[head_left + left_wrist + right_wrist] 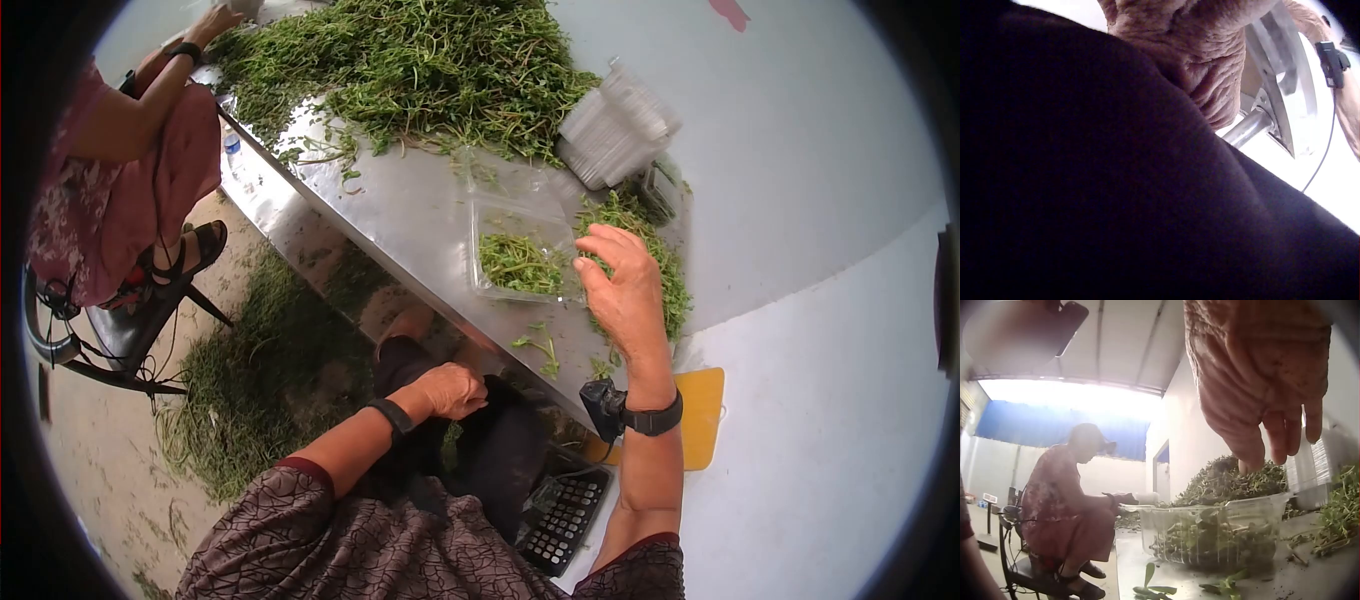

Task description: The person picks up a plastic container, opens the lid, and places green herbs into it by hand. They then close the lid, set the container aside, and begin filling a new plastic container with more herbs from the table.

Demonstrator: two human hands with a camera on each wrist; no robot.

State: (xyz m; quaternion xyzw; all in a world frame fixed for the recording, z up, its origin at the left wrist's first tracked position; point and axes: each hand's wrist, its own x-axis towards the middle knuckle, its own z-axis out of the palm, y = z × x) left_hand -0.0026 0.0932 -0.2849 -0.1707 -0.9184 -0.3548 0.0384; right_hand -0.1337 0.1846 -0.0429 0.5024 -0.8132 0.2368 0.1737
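A clear plastic box (520,262) with green sprigs inside stands near the metal table's edge, its lid raised on the far side. My right hand (625,290) hovers at the box's right side, fingers loosely bent and apart, holding nothing visible. In the right wrist view that hand (1260,381) hangs above the box (1216,534), fingertips pointing down. Low at my lap, away from the box, my left hand (450,390) rests on the dark trousers with its fingers curled in; the left wrist view shows part of it (1204,69) against dark cloth.
A large heap of greens (430,70) covers the table's far part. Stacked clear boxes (620,130) stand by the wall, with more greens (660,270) at right. A seated person (130,170) is at left. A black crate (565,520) and yellow board (700,415) lie near me.
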